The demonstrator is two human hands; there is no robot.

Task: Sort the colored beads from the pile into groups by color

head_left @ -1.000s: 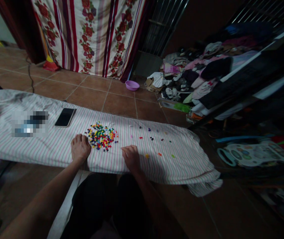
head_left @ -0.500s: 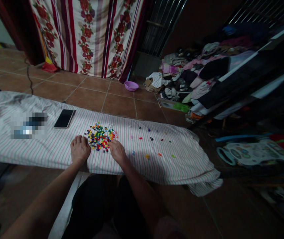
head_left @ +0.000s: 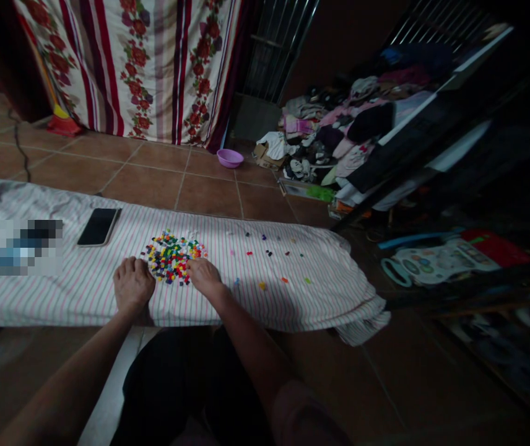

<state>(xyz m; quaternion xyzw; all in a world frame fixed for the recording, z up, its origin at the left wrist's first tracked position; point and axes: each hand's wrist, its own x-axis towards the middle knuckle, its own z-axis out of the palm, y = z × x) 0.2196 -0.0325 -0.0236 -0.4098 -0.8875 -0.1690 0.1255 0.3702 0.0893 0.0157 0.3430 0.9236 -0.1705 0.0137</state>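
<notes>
A pile of small multicoloured pieces [head_left: 169, 257], too small to name exactly, lies on a striped cloth [head_left: 256, 306]. At the pile's left edge my left hand [head_left: 134, 285] rests palm down on the cloth, its fingers lying forward and holding nothing visible. My right hand [head_left: 204, 275] is at the right edge of the pile with thumb and fingers drawn together. Whatever sits between those fingertips is hidden. Right of that hand, small groups of pieces are laid out in loose rows by colour, among them yellow pieces [head_left: 262, 285], orange pieces [head_left: 284, 280] and red pieces [head_left: 249, 253].
A phone [head_left: 98, 227] lies on the cloth left of the pile, with a blurred-out patch [head_left: 21, 248] farther left. Beyond, on the tiled floor, are a purple basin [head_left: 230, 158], a red dustpan [head_left: 64, 126] and a heap of clothes [head_left: 325, 133]. A floral curtain [head_left: 158, 68] hangs behind.
The view has swung a little to the right, so everything sits farther left in the picture. Both hands keep about the same places beside the pile.
</notes>
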